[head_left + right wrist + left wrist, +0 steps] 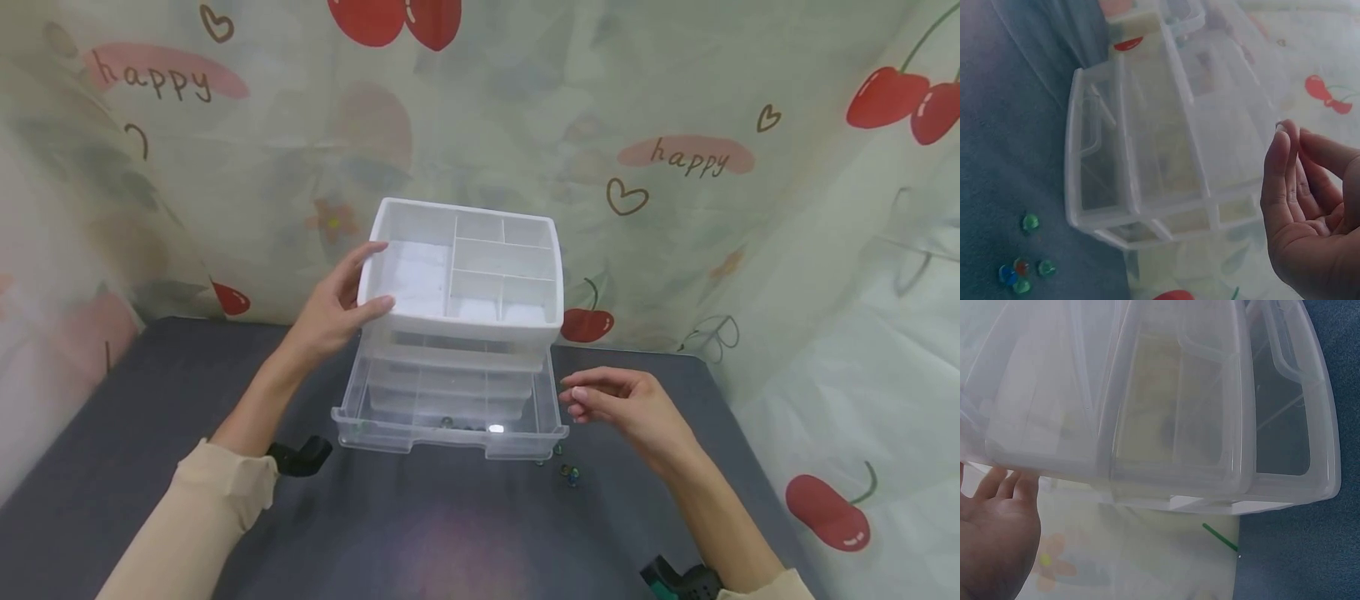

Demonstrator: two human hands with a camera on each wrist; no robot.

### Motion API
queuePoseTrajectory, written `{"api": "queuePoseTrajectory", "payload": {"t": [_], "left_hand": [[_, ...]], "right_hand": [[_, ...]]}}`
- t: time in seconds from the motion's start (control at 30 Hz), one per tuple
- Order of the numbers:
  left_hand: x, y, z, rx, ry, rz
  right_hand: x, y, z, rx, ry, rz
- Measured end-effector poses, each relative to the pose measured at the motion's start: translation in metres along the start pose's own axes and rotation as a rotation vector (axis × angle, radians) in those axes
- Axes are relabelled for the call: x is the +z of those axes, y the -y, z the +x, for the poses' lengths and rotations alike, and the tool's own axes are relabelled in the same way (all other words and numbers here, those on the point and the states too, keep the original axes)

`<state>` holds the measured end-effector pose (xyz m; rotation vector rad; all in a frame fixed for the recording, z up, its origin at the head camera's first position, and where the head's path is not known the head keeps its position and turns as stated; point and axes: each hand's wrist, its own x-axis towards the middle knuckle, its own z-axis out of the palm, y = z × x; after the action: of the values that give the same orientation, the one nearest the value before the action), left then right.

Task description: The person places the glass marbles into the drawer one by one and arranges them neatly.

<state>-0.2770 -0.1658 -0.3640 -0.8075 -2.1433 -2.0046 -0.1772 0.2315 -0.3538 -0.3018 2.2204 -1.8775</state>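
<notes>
A translucent plastic drawer organiser [457, 327] stands on the dark table, topped by a white tray split into several compartments. My left hand [369, 279] grips the tray's front left corner, thumb on the front rim and fingers along the left side; the left wrist view shows those fingers [1007, 484] against the organiser's wall [1166, 425]. The bottom drawer [450, 439] is pulled out, with a few small marbles [447, 422] inside. My right hand [576, 396] hovers just right of the drawer, fingers loosely curled together [1285, 144], with nothing seen in it. Coloured marbles [570, 473] [1022, 272] lie on the table by the drawer's front right corner.
A cherry and "happy" print cloth [675, 158] hangs behind and to both sides of the dark grey table [450, 533]. Black wrist mounts [300, 457] [675, 579] sit on both forearms.
</notes>
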Motion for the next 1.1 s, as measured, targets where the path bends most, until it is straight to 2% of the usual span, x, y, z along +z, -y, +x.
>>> {"api": "queuePoseTrajectory", "payload": {"t": [0.37, 0.67, 1.1], "left_hand": [[0.001, 0.002, 0.0, -0.003, 0.002, -0.002], [0.0, 0.0, -0.001, -0.018, -0.006, 0.004], [0.0, 0.001, -0.001, -0.008, -0.005, -0.008]], "right_hand": [[-0.007, -0.028, -0.008, 0.041, -0.013, 0.007], [-0.007, -0.055, -0.014, 0.037, -0.027, 0.01], [-0.009, -0.081, -0.022, 0.08, -0.1, -0.065]]}}
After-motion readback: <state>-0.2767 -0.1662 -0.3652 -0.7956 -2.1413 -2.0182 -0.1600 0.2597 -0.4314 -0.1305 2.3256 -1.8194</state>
